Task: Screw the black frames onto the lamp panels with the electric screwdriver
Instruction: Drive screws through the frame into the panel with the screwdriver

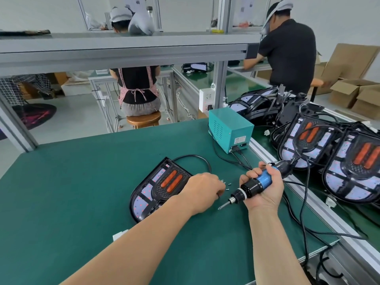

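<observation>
Blue electric screwdriver gripped in right hand, left hand at screws

Teal box sits on green mat.

The worktop is dark green. The lamp panel has a black frame, two orange-red bars and white fields speckled with pink-red dots. The electric screwdriver is black with a bright blue band. The power box is teal. A seated person's apron is red-and-white check.
</observation>
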